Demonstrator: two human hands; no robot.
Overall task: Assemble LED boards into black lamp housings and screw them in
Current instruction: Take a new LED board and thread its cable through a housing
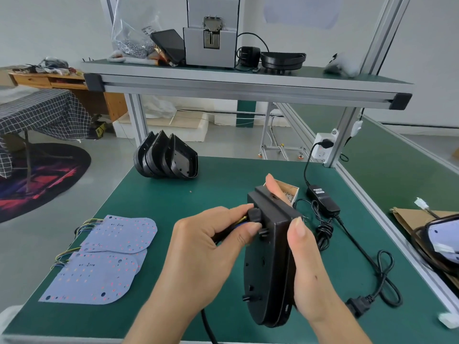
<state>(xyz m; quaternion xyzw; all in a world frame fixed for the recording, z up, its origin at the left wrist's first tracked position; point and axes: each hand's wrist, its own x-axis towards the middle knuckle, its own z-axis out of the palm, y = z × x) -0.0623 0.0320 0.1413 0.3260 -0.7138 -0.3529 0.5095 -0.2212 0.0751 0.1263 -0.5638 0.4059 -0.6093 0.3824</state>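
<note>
Fingers of my right hand (308, 264) clasp an upright black lamp housing (269, 256) above the green worktop (223, 184); my left hand (208, 247) pinches its black cable gland (255, 216). LED boards (104, 259) lie left, spare housings (166, 157) beyond.

A single wide-angle head-worn view looked forward and down over the green workbench (154, 194), close to it. Both hands sat large in the lower centre of the frame, an upper shelf (248, 83) crossed the top, and the room floor showed at the left edge.
</note>
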